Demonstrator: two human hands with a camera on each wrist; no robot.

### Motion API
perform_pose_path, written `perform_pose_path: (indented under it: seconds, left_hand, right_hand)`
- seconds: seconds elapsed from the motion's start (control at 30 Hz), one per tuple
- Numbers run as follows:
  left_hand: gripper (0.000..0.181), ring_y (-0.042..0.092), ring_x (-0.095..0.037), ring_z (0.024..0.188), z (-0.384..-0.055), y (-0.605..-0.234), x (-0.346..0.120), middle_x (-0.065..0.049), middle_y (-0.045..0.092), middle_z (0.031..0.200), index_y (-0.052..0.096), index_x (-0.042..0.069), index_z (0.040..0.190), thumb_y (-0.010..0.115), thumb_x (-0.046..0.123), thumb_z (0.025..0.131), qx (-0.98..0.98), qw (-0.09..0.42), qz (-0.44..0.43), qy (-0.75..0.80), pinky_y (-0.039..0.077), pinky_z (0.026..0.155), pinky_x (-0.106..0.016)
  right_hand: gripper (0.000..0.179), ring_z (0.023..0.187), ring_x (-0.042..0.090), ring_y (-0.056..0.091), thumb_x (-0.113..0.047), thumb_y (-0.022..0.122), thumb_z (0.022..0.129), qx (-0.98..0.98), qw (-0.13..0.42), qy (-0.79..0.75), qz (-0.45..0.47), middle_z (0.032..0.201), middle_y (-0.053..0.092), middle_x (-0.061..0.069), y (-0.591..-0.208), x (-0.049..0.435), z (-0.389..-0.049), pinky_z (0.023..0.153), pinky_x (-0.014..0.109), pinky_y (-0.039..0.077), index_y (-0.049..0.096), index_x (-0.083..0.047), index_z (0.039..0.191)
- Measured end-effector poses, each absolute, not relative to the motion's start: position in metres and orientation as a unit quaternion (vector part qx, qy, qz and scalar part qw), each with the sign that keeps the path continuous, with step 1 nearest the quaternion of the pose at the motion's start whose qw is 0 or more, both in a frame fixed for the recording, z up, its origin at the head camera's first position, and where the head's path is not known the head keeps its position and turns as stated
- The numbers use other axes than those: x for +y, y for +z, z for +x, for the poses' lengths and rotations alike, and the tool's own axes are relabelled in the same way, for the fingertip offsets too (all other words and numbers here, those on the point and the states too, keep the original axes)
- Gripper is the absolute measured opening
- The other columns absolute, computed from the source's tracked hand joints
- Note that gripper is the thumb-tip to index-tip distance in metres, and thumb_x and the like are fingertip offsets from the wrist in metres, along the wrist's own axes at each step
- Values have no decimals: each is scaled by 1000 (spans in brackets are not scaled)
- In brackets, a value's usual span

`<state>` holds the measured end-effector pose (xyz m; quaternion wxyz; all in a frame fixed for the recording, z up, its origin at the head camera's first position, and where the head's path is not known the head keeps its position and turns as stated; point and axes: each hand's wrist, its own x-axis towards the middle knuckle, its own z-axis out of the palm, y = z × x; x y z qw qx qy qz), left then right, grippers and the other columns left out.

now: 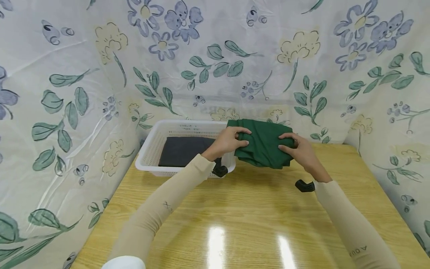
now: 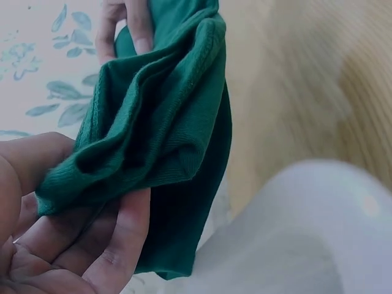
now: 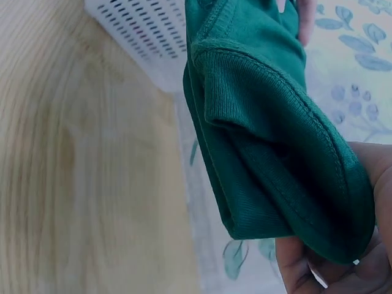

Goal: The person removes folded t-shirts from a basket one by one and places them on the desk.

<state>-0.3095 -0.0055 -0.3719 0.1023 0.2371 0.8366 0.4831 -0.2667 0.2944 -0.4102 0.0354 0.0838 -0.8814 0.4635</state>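
Note:
A folded green garment (image 1: 265, 144) with ribbed, stitched edges is held up between both hands, just right of the basket. My left hand (image 1: 229, 141) grips its left end, and in the left wrist view the fingers (image 2: 125, 236) reach under the layered folds. At the opposite end my right hand (image 1: 300, 150) pinches the cloth, thumb in front; the right wrist view shows fingers (image 3: 291, 260) beneath the fold. To the left, a white perforated basket (image 1: 144, 158) holds a dark folded cloth (image 1: 184, 151). My left forearm crosses in front of the basket's right part.
The wooden table (image 1: 248, 209) spreads in front of the basket and garment. Behind and at both sides hangs a floral-patterned sheet (image 1: 215, 86). Black wrist mounts sit below the left wrist (image 1: 220, 170) and the right wrist (image 1: 305, 185).

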Motion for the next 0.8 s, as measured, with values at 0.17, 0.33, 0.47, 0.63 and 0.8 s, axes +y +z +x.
perform_pose_path:
  seconds: [0.17,0.33,0.47,0.63,0.8]
  left_hand:
    - [37,60,-10,73,-311,-379,8,5,53,72,68,14,135,73,14,98,845,103,237,469,52,70,-24]
    - [38,30,-12,56,-314,-386,23,3,30,64,67,15,137,72,17,99,867,104,243,423,34,58,-26]
    - [39,26,-12,54,-316,-392,32,2,34,66,66,16,138,72,17,99,878,115,233,402,31,55,-27]
    - [39,34,-12,55,-319,-397,44,-2,44,71,67,13,137,73,14,98,889,122,223,381,34,55,-26]
    - [40,43,-11,54,-320,-403,55,-12,65,96,67,9,136,74,10,97,897,122,219,365,40,56,-24]
  right_hand:
    - [41,96,29,62,-29,71,101,-879,31,469,79,118,63,23,-419,304,-268,76,30,54,61,-12,137]
    - [39,86,25,59,-25,71,100,-887,40,454,76,106,63,19,-431,311,-271,72,28,51,63,-11,135]
    - [37,73,23,54,-23,73,99,-892,42,444,71,88,59,14,-444,316,-276,68,30,50,65,-12,133]
    - [36,73,24,47,-23,72,100,-898,31,435,62,93,57,14,-457,321,-280,67,31,47,65,-14,133]
    - [36,78,27,47,-21,71,100,-901,21,429,59,109,59,16,-465,324,-284,67,33,45,65,-11,134]
